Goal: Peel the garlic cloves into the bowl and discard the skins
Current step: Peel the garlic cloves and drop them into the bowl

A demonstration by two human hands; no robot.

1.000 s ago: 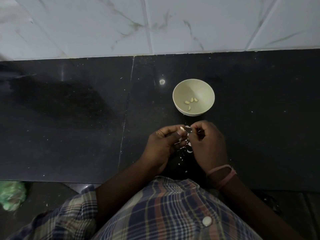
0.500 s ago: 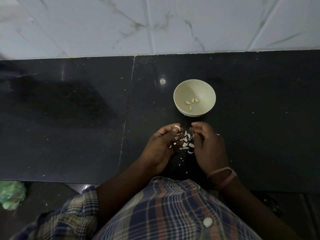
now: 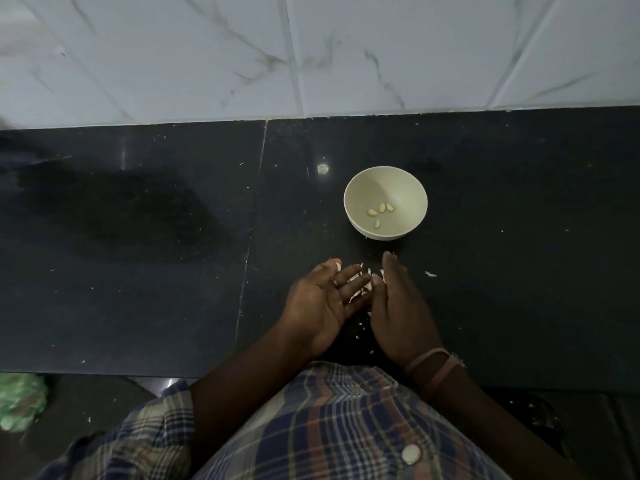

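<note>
A cream bowl stands on the black counter with several peeled garlic cloves in its bottom. Just in front of it, my left hand lies palm up with its fingers stretched out. Its thumb pinches a pale garlic clove against the forefinger. My right hand stands on its edge beside it with straight fingers and holds nothing. White garlic skins lie scattered between the two hands. One loose flake of skin sits to the right.
A white marble-tiled wall rises behind the counter. The counter's front edge runs just before my checked shirt. A green plastic bag lies below the counter at the lower left.
Both hands have uncurled from the close peeling grip. The right hand let go and straightened beside the skins, while the left opened palm up and kept the clove at its thumb.
</note>
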